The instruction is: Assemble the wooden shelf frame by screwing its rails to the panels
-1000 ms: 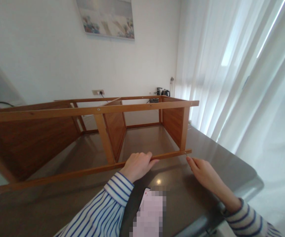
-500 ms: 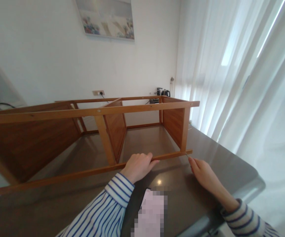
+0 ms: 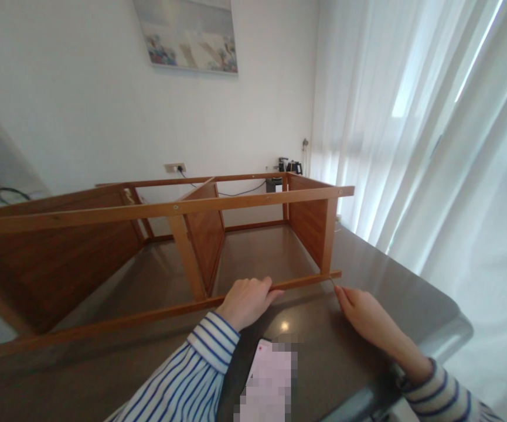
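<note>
A wooden shelf unit (image 3: 253,201) lies on its side on the dark glossy table (image 3: 380,305). My left hand (image 3: 247,302) is wrapped over its lower front rail, between the middle shelf and the right end. Beyond that rail's right end, my right hand (image 3: 361,310) pinches a thin metal tool that looks like a hex key (image 3: 332,282). The key's tip meets the rail near the end post; the exact fit is too small to make out. Screw heads show along the upper front rail.
A phone (image 3: 268,375), partly pixelated, lies near the table's front edge below my left hand. White curtains (image 3: 367,117) hang at the right. A wall socket (image 3: 174,167) with a cable and a black appliance (image 3: 294,167) are behind the shelf unit.
My right hand has shifted slightly down, and the hex key is at a different angle, with more of it showing. The left hand keeps its grip; the view has moved a little.
</note>
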Demonstrator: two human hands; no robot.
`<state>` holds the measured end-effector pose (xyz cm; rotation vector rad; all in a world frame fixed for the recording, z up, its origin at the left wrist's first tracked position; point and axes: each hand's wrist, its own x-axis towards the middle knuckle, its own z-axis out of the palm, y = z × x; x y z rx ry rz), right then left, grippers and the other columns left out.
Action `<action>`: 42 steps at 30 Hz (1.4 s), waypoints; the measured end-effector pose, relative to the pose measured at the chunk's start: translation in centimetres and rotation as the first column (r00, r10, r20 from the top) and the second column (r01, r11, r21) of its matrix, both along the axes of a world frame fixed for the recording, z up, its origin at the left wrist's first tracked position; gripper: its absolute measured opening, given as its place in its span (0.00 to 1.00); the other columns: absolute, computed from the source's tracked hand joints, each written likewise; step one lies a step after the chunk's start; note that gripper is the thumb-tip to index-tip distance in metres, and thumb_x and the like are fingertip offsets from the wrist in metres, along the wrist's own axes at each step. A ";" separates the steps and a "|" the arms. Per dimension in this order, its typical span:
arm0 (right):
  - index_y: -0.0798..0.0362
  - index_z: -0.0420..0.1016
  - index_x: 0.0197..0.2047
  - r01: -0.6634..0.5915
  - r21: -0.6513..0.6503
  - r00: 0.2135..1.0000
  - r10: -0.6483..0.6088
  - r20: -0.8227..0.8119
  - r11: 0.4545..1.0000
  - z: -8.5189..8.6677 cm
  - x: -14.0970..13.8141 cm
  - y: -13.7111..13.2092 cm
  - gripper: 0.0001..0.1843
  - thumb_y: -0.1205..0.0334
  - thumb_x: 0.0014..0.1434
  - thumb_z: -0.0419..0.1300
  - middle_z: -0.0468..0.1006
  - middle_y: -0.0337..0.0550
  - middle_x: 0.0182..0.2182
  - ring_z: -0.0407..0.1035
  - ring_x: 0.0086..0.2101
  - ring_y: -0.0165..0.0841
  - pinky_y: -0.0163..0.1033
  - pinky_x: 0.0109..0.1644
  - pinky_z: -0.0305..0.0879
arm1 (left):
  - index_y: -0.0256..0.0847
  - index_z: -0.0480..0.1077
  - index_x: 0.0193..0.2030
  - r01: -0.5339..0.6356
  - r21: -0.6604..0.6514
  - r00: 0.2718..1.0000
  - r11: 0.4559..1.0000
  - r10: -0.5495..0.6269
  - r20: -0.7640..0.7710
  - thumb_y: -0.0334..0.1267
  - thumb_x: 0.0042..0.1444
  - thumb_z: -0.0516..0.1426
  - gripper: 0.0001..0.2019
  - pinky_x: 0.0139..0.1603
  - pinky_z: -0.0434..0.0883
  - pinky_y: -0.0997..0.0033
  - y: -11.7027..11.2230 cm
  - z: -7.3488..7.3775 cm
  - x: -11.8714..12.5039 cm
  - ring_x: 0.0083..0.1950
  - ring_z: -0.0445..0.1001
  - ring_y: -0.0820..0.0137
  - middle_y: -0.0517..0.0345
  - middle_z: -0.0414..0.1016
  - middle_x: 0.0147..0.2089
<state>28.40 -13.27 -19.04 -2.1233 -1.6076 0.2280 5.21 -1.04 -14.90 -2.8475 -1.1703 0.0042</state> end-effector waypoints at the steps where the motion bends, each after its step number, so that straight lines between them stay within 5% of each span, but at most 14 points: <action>1: 0.52 0.69 0.26 -0.004 -0.011 1.000 0.005 0.026 1.000 0.2 0.1 -0.1 0.24 0.52 0.65 0.40 0.78 0.49 0.28 0.73 0.33 0.37 0.36 0.34 0.57 | 0.39 0.69 0.43 0.003 0.002 1.000 1.000 -0.003 -0.002 0.55 0.62 0.38 0.26 0.39 0.69 0.60 0.0 -0.2 0.0 0.42 0.77 0.55 0.45 0.77 0.38; 11: 0.50 0.68 0.29 -0.005 -0.088 0.992 0.016 0.128 0.996 0.2 0.8 -2.7 0.23 0.51 0.66 0.39 0.79 0.46 0.28 0.74 0.33 0.39 0.38 0.34 0.56 | 0.41 0.69 0.42 0.037 0.018 0.999 0.999 -0.037 -0.012 0.52 0.63 0.39 0.24 0.38 0.70 0.61 0.3 -2.0 0.2 0.41 0.76 0.57 0.47 0.77 0.38; 16: 0.49 0.64 0.28 0.005 -0.028 0.997 -0.003 0.072 1.000 0.0 0.9 -3.7 0.21 0.50 0.66 0.40 0.77 0.42 0.26 0.72 0.30 0.36 0.38 0.34 0.55 | 0.41 0.70 0.39 0.102 0.097 0.994 0.990 -0.104 0.022 0.51 0.63 0.42 0.22 0.42 0.69 0.62 0.3 -2.0 0.3 0.46 0.72 0.60 0.47 0.74 0.43; 24: 0.48 0.62 0.32 0.010 0.147 1.000 -0.011 0.005 0.989 -0.2 1.2 -4.5 0.18 0.50 0.66 0.40 0.75 0.40 0.24 0.71 0.27 0.34 0.38 0.32 0.55 | 0.42 0.70 0.40 0.037 0.008 0.999 0.999 -0.037 0.029 0.49 0.63 0.44 0.18 0.41 0.68 0.65 0.3 -2.1 0.4 0.45 0.72 0.63 0.51 0.72 0.43; 33: 0.48 0.61 0.33 0.011 0.241 0.981 -0.057 0.187 0.971 1.4 1.6 -4.7 0.16 0.54 0.68 0.40 0.73 0.36 0.23 0.71 0.26 0.34 0.38 0.29 0.52 | 0.42 0.70 0.38 0.039 0.034 0.998 0.999 -0.040 0.045 0.45 0.62 0.46 0.14 0.39 0.68 0.65 0.1 -1.8 0.6 0.43 0.73 0.63 0.53 0.73 0.41; 37: 0.49 0.63 0.32 -0.024 0.328 0.955 -0.076 0.287 0.944 4.0 1.8 -4.3 0.16 0.54 0.67 0.41 0.74 0.37 0.26 0.71 0.28 0.33 0.37 0.30 0.53 | 0.42 0.70 0.38 0.045 0.159 0.991 0.986 -0.065 0.118 0.42 0.63 0.45 0.14 0.40 0.67 0.65 -1.1 0.8 0.1 0.40 0.73 0.65 0.53 0.73 0.38; 42: 0.50 0.67 0.35 -0.056 0.433 0.882 -0.159 0.444 0.900 7.9 2.1 -3.0 0.16 0.54 0.67 0.43 0.74 0.38 0.28 0.69 0.28 0.32 0.36 0.29 0.51 | 0.41 0.69 0.38 0.070 0.516 0.894 0.854 -0.283 0.347 0.44 0.63 0.46 0.14 0.43 0.67 0.64 -3.1 8.4 0.0 0.40 0.70 0.65 0.54 0.72 0.37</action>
